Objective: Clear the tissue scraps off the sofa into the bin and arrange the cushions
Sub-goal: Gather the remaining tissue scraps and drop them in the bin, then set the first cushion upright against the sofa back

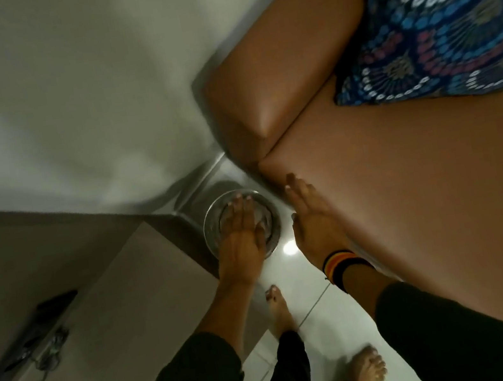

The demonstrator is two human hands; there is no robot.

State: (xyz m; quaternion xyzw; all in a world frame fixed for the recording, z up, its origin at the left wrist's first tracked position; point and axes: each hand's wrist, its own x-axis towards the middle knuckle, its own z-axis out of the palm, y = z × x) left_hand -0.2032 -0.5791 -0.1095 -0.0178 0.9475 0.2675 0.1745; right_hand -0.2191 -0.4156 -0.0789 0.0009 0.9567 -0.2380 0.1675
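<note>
The step in hand looks like dropping scraps into the bin (240, 226), a small round metal one on the floor, wedged between a low surface (130, 312) at nine o'clock and the sofa (412, 195) at three o'clock. The person's left hand (239, 229) lies palm down over the bin's mouth, fingers stretched flat and released; whether anything is still under the palm cannot be told, though pale crumpled stuff shows inside the rim. Just to the right, the right hand (309, 213) is likewise flat and slack, holding nothing, its edge against the sofa seat's corner, a striped wristband (341, 267) at the wrist. No tissue scraps show on the visible seat. At one o'clock a patterned blue cushion (449, 21) leans in the sofa corner, well apart from both hands. The next move probably calls for lifting away from the bin and reaching up to that cushion.
</note>
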